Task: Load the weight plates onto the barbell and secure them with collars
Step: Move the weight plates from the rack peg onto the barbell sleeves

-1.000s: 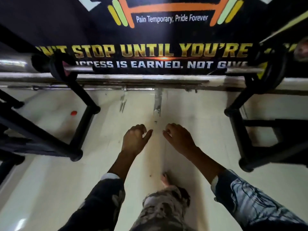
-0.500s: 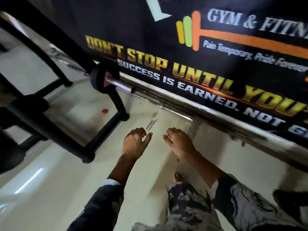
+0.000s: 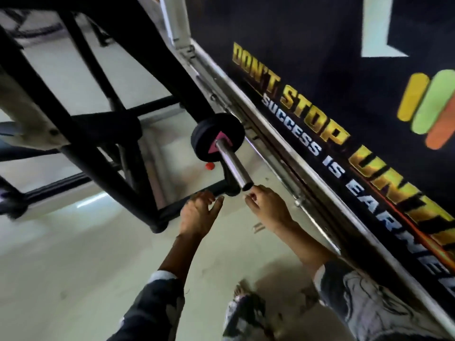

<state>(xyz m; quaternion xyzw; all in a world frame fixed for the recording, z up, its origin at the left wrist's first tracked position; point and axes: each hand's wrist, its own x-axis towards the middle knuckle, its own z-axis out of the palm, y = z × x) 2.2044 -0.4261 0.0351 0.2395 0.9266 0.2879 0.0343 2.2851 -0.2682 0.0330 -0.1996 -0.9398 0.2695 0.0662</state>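
Note:
A chrome barbell sleeve (image 3: 234, 166) points toward me, its hollow end just above my hands. A small black weight plate (image 3: 209, 136) with a pink centre mark sits on the sleeve further in. No collar shows on it. My left hand (image 3: 198, 212) hangs below and left of the sleeve end, fingers loosely curled, holding nothing. My right hand (image 3: 267, 209) is just right of the sleeve end, fingertips close to it, also holding nothing.
A black steel rack frame (image 3: 103, 148) stands to the left, its foot on the pale floor (image 3: 73, 267) near my left hand. A dark banner wall (image 3: 344, 119) with a metal rail (image 3: 283, 148) runs along the right. A small red object (image 3: 209, 166) lies on the floor.
The view has swung left and moved closer, so the barbell's left end now points at me. Both hands have come up to the sleeve end, still holding nothing.

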